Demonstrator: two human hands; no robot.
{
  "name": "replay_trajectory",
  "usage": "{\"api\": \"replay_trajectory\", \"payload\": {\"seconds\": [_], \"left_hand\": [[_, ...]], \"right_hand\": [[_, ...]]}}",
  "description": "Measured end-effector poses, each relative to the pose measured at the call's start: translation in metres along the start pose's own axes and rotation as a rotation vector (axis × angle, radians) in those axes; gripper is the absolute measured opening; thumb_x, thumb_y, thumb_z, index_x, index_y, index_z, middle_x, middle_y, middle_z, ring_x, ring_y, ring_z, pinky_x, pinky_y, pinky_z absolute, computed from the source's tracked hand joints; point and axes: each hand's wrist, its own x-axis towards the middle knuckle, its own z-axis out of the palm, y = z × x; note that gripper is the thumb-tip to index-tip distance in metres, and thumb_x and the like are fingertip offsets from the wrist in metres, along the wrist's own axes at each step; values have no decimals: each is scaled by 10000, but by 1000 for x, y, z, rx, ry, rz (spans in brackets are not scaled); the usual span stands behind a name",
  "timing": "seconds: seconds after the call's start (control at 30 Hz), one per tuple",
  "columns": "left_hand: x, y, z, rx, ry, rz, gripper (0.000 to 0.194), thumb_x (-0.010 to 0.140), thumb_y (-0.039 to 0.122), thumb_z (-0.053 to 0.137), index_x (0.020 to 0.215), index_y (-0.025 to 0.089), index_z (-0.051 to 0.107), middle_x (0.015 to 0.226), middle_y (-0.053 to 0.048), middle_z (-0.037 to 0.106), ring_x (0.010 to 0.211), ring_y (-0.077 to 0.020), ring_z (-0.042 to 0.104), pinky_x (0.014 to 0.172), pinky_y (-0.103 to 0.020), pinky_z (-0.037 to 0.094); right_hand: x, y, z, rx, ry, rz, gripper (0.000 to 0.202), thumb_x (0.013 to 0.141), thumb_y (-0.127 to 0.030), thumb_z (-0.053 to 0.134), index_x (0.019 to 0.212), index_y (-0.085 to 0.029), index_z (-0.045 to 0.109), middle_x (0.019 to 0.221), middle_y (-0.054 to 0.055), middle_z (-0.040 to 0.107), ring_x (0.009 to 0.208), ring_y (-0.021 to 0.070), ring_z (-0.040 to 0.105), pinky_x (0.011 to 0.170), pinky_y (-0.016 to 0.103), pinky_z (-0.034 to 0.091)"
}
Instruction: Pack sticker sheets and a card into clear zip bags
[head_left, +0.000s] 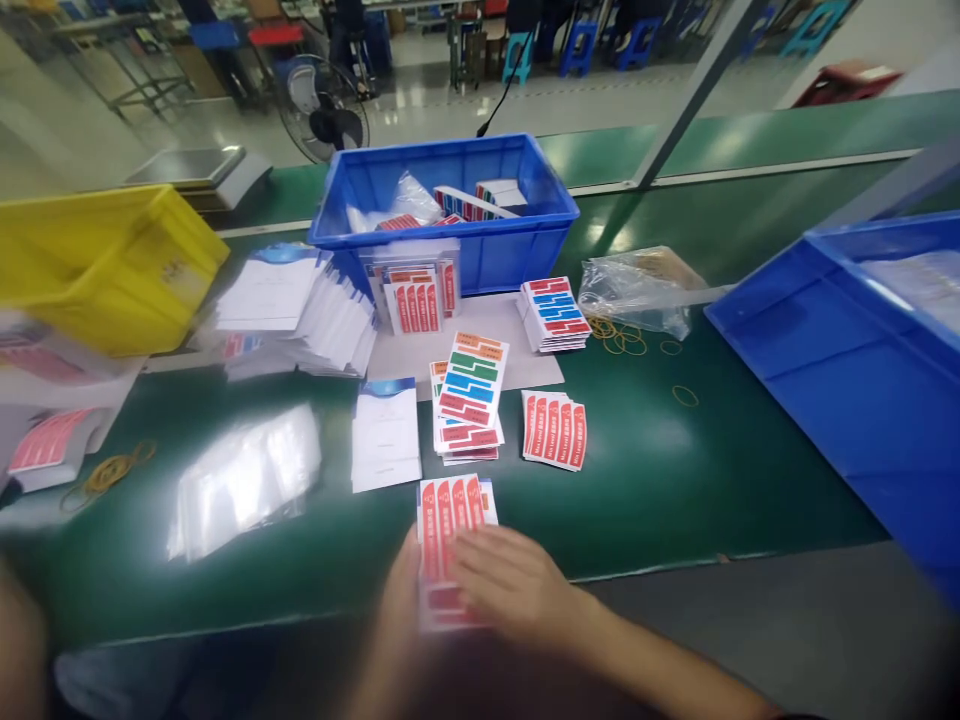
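Note:
At the table's front edge, my left hand grips the left side of a small stack of red-and-white sticker sheets. An orange-marked sheet and a blue edge peek out behind its top right. My right hand lies across the stack's right side, fingers stretched out and touching it. The lower end looks hazy, perhaps from clear plastic; motion blur hides the detail. Just beyond lie a pile of multicoloured sticker sheets, white leaflets with a blue top and fanned red sticker sheets.
Clear plastic bags lie at left, near rubber bands. Behind stand a leaflet stack, a filled clear bag, more sticker sheets and a blue bin. A yellow bin and another blue bin flank the table.

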Motion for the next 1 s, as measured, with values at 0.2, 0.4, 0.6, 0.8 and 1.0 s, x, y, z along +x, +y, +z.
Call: {"api": "replay_trajectory", "payload": {"seconds": [0.2,0.4,0.6,0.8,1.0], "left_hand": [[-11,30,-36,450,-131,241,313,818,367,617,1085,207,645,989,-70,722,886,-211,673,835,-295,517],[-15,75,-62,1280,-408,639,302,921,204,393,1098,276,626,1025,-36,689,924,-174,627,816,-260,457],[1,77,-59,1511,-416,781,187,892,177,453,912,212,635,845,-30,680,808,-170,602,707,-271,451],[23,91,-91,1107,242,941,177,857,338,558,914,178,608,849,-49,656,771,-152,609,690,-247,484],[77,86,-129,1395,603,749,277,832,380,551,995,164,609,926,-93,647,761,-215,618,546,-273,409]], "right_hand": [[12,-15,9,232,41,63,365,888,-175,567,1252,-178,539,1174,101,682,1164,211,593,986,363,499],[30,8,21,444,-59,468,585,854,-229,629,1391,-252,398,1397,103,499,1323,263,423,1070,480,407],[43,10,67,718,-143,601,366,861,-284,638,1222,-245,586,1241,82,632,1189,256,562,1030,470,451],[39,9,69,927,-73,620,158,921,-308,575,918,-232,713,971,54,735,958,228,682,876,384,554],[27,21,61,909,-129,735,145,920,-311,580,934,-251,712,1059,40,724,1064,242,648,974,378,497]]}}
